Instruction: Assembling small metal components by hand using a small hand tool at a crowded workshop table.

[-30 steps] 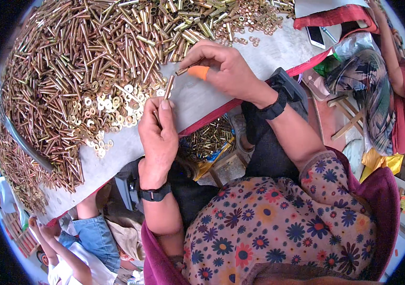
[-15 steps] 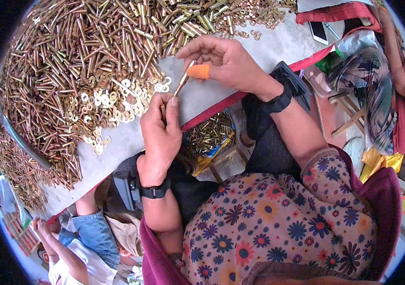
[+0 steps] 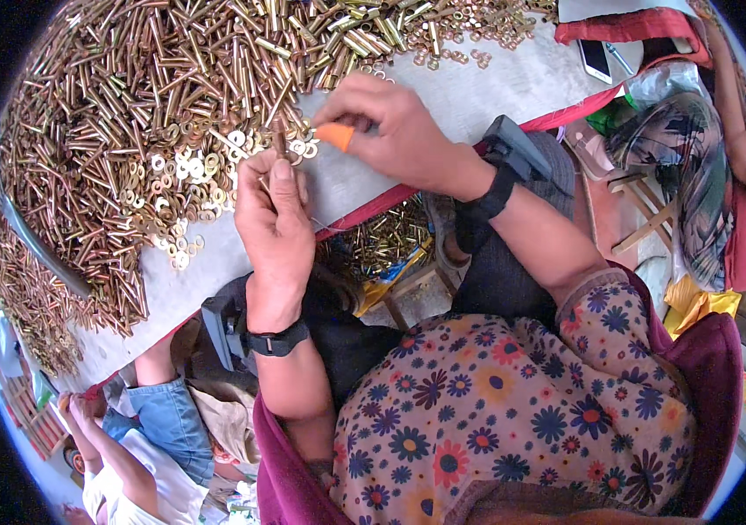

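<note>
My left hand [image 3: 275, 210] is closed round a slim brass-coloured metal rod [image 3: 281, 142], gripped upright between thumb and forefinger over the table's near edge. A second metal end shows inside the same fist. Just to its right, my right hand [image 3: 404, 131] has its fingers curled, with an orange finger cot [image 3: 334, 136] on the thumb. Whatever those fingers pinch, if anything, is hidden and a little blurred. Flat brass-coloured washers [image 3: 189, 166] lie beside the left hand, and a big heap of metal rods and tubes [image 3: 172, 79] spreads behind it.
Small nuts [image 3: 469, 35] are scattered at the far side of the grey tabletop [image 3: 373, 166]. A white phone [image 3: 595, 61] lies at the far right. Below the red-trimmed edge, a container of metal parts [image 3: 390, 241] stands near my knees. Other people sit at left and right.
My left hand has moved left, with the rod now more upright. My right hand has drawn away from the rod, and its fingers have curled in. The view has shifted slightly.
</note>
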The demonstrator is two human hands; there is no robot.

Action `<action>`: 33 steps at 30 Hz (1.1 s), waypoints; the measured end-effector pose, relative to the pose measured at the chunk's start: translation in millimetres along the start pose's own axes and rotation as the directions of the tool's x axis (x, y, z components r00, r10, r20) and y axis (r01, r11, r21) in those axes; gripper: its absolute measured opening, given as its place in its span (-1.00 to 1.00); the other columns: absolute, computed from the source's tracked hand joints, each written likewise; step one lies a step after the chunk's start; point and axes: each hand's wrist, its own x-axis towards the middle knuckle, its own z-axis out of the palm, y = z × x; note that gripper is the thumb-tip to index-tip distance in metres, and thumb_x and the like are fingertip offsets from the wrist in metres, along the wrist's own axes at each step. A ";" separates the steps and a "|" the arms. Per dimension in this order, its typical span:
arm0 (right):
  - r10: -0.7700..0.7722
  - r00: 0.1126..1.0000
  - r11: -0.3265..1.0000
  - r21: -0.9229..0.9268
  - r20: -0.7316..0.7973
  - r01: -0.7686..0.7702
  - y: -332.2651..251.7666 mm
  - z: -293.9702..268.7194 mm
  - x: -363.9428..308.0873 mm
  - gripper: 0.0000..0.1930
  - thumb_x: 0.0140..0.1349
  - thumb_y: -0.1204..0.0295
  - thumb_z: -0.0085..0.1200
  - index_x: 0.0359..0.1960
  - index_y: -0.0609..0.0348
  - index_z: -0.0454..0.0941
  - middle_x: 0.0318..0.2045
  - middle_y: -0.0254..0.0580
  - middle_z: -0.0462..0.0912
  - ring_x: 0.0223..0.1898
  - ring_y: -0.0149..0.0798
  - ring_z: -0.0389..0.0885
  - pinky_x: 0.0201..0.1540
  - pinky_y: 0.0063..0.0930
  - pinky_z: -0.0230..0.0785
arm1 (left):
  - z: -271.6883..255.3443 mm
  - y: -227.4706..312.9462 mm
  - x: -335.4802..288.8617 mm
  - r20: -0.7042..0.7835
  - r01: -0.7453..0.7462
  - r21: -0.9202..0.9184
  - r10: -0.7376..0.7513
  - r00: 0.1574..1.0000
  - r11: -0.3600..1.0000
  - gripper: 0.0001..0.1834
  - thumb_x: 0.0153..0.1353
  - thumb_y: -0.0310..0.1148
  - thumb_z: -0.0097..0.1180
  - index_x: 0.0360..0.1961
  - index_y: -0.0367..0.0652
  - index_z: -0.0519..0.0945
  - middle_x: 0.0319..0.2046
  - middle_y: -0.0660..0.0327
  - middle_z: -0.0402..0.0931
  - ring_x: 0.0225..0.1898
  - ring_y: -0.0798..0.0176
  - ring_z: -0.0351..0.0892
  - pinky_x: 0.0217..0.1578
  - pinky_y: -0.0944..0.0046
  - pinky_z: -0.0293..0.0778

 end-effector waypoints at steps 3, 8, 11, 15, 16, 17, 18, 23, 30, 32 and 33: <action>-0.253 0.967 0.855 -0.459 0.037 0.242 -4.4 12.4 -0.3 -0.88 0.01 0.46 0.23 -0.40 0.15 0.58 -0.43 -0.24 0.49 -0.33 -0.15 0.49 -0.28 -0.35 0.35 | -1.8 4.6 -1.8 -0.021 0.033 0.003 -0.033 0.999 0.999 -0.83 0.42 -0.28 -0.10 -0.18 -0.18 0.36 -0.57 0.44 0.29 -0.61 0.61 0.15 -0.62 0.56 0.11; -0.228 0.972 0.823 -0.521 0.064 0.227 0.0 14.2 -1.1 -0.87 -0.02 0.44 0.22 -0.42 0.15 0.57 -0.40 -0.22 0.45 -0.28 -0.12 0.45 -0.27 -0.29 0.34 | -0.4 3.9 -0.6 -0.018 0.058 0.014 -0.057 0.998 0.998 -0.83 0.41 -0.29 -0.09 -0.19 -0.18 0.37 -0.59 0.45 0.28 -0.62 0.61 0.13 -0.63 0.57 0.09; -0.214 0.976 0.813 -0.545 0.047 0.204 -0.5 14.1 -0.1 -0.86 -0.02 0.43 0.22 -0.42 0.16 0.57 -0.41 -0.22 0.45 -0.27 -0.12 0.45 -0.26 -0.28 0.34 | -1.1 -3.7 2.1 0.042 -0.012 0.039 0.011 0.999 0.999 -0.83 0.41 -0.29 -0.09 -0.21 -0.18 0.39 -0.59 0.46 0.27 -0.62 0.61 0.13 -0.63 0.56 0.08; -0.261 0.965 0.787 -0.572 0.033 0.233 7.7 13.4 2.9 -0.84 -0.01 0.43 0.22 -0.39 0.18 0.55 -0.44 -0.17 0.44 -0.33 -0.08 0.46 -0.32 -0.27 0.35 | 0.4 -4.2 0.1 0.042 -0.002 0.057 -0.001 0.999 0.998 -0.83 0.41 -0.31 -0.08 -0.22 -0.19 0.41 -0.58 0.47 0.27 -0.60 0.61 0.13 -0.62 0.56 0.08; -0.260 0.966 0.792 -0.569 0.014 0.221 8.8 13.8 5.2 -0.85 0.02 0.44 0.21 -0.38 0.19 0.54 -0.45 -0.14 0.44 -0.37 -0.06 0.46 -0.35 -0.28 0.35 | 1.0 -3.5 0.5 0.047 0.009 0.066 -0.013 0.999 0.998 -0.84 0.41 -0.32 -0.08 -0.23 -0.20 0.42 -0.58 0.47 0.27 -0.59 0.61 0.13 -0.61 0.56 0.09; -0.260 0.965 0.791 -0.570 0.012 0.221 8.9 13.9 6.1 -0.85 0.02 0.44 0.21 -0.38 0.19 0.54 -0.45 -0.14 0.44 -0.37 -0.06 0.46 -0.35 -0.28 0.35 | 2.1 -2.8 0.4 0.049 0.008 0.066 -0.012 0.999 0.998 -0.84 0.41 -0.32 -0.08 -0.23 -0.20 0.42 -0.58 0.47 0.27 -0.59 0.61 0.13 -0.61 0.56 0.09; -0.214 0.974 0.879 -0.450 -0.074 0.159 8.6 13.8 6.8 -0.87 0.06 0.44 0.18 -0.39 0.20 0.52 -0.47 -0.15 0.48 -0.41 -0.12 0.49 -0.37 -0.30 0.36 | 3.4 -2.0 0.0 0.060 -0.005 0.083 0.000 0.998 0.997 -0.84 0.41 -0.32 -0.09 -0.23 -0.20 0.42 -0.57 0.47 0.27 -0.58 0.61 0.13 -0.59 0.56 0.09; 0.172 0.978 0.982 0.095 -0.122 -0.161 -5.1 14.8 2.6 -0.89 0.17 0.46 0.12 -0.33 0.23 0.51 -0.49 -0.16 0.57 -0.53 -0.34 0.50 -0.46 -0.45 0.34 | 2.9 -5.4 -1.4 0.121 0.009 0.090 -0.020 0.992 0.996 -0.85 0.41 -0.34 -0.11 -0.26 -0.19 0.41 -0.57 0.46 0.26 -0.56 0.60 0.13 -0.57 0.54 0.10; 0.165 0.984 0.962 0.229 -0.066 -0.146 -18.7 7.6 -2.7 -0.89 0.26 0.55 0.07 -0.21 0.28 0.47 -0.35 -0.35 0.54 -0.35 -0.55 0.51 -0.28 -0.65 0.42 | 5.1 -4.2 -1.1 0.164 0.064 -0.011 -0.061 0.984 0.998 -0.83 0.43 -0.33 -0.13 -0.29 -0.18 0.40 -0.58 0.47 0.23 -0.57 0.60 0.09 -0.58 0.54 0.05; 0.132 0.989 0.974 0.194 -0.067 -0.117 -18.4 7.6 -3.6 -0.89 0.26 0.55 0.07 -0.21 0.28 0.47 -0.33 -0.34 0.54 -0.34 -0.55 0.51 -0.27 -0.65 0.43 | 5.5 -4.6 -1.2 0.183 0.080 -0.025 -0.074 0.980 0.996 -0.83 0.42 -0.32 -0.12 -0.28 -0.18 0.40 -0.59 0.47 0.23 -0.57 0.60 0.08 -0.58 0.54 0.04; 0.126 0.989 0.976 0.189 -0.078 -0.109 -18.1 8.0 -4.0 -0.90 0.25 0.56 0.08 -0.22 0.28 0.48 -0.33 -0.33 0.54 -0.34 -0.53 0.52 -0.27 -0.63 0.43 | 6.4 -5.0 -1.1 0.185 0.083 -0.020 -0.078 0.980 0.996 -0.83 0.43 -0.31 -0.13 -0.27 -0.18 0.40 -0.60 0.47 0.22 -0.59 0.60 0.08 -0.60 0.53 0.03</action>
